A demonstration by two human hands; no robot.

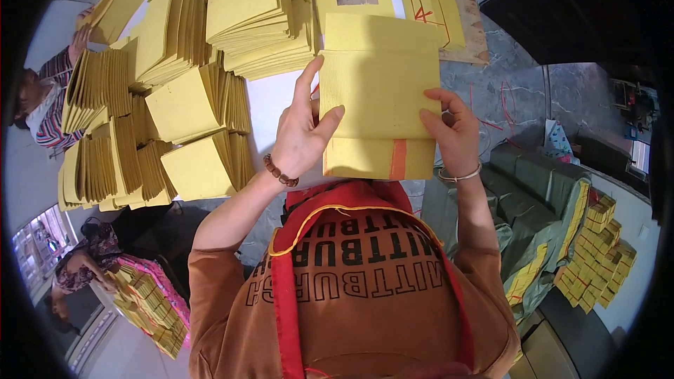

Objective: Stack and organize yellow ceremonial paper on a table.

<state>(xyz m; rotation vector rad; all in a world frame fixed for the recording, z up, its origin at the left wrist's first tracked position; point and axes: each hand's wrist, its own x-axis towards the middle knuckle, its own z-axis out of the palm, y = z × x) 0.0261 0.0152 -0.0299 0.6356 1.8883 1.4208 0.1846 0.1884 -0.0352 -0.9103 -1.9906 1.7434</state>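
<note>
Before my chest is a creased yellow paper sheet (379, 95), with a fold across its top, another near its bottom and an orange stripe on the lower part. My left hand (300, 130) grips its left edge, thumb on the front face and index finger stretched up along the side. On the opposite edge, my right hand (455, 130) pinches the paper between thumb and curled fingers. Whether it is one sheet or several layers, I cannot tell. Behind it lies a larger yellow bundle (326, 0) with a dark square patch and red string.
Several stacks of folded yellow paper (246, 7) cover the white table (270, 102) at left. Two other people are on the left, one in a striped top (53, 105). Dark green wrapped bundles (519, 196) stand at right, near piled yellow packs (597, 253).
</note>
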